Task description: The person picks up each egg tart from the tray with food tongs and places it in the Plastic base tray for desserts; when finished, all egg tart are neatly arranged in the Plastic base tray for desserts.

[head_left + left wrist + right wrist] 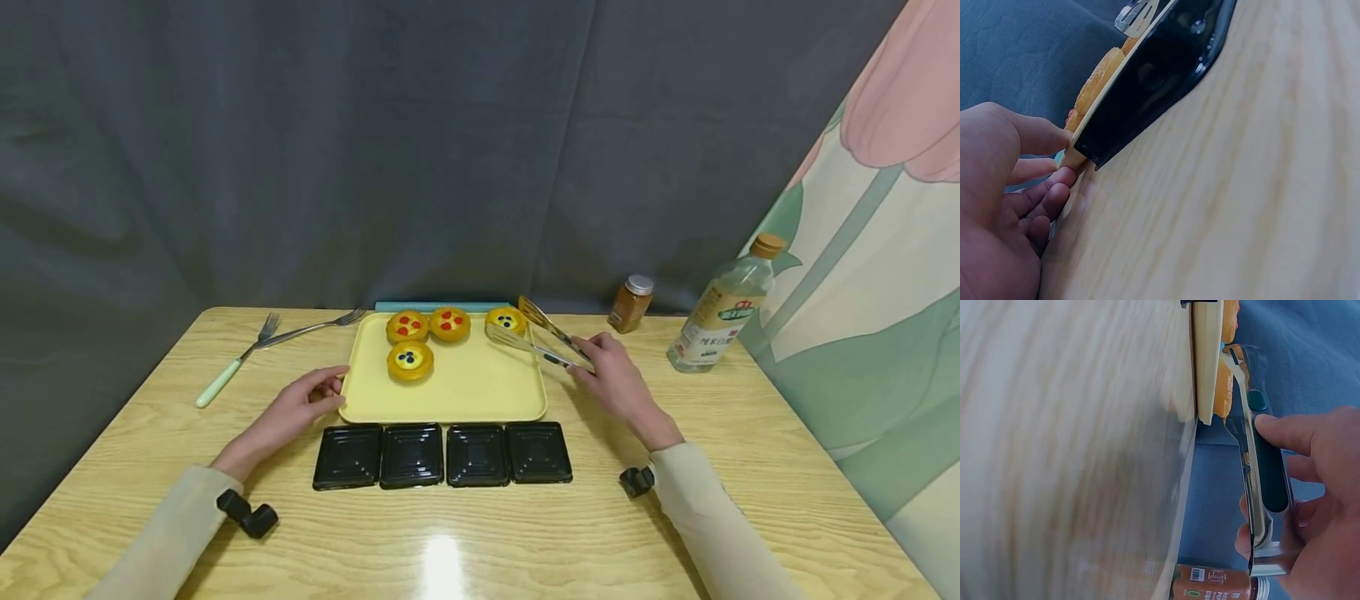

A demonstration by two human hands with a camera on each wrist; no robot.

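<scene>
My right hand (615, 379) grips a pair of metal tongs (1270, 469) with dark handle pads, the thumb pressed on one arm. The spread tong ends stand around an egg tart with blue berries (506, 319) at the back right of a yellow tray (480, 392). Two egg tarts with red toppings (450, 325) and another blue-berried tart (410, 362) sit at the tray's left. With thumb and fingertips my left hand (303, 406) pinches the tray's left edge; the left wrist view shows the thumb (1044, 135) at the rim.
Several black square plastic dishes (476, 456) line the tray's front edge. Two forks (225, 377) lie at the left. A spice jar (632, 304) and a clear bottle (723, 308) stand at the right, near the curtain (375, 150). A blue strip (450, 307) shows behind the tray.
</scene>
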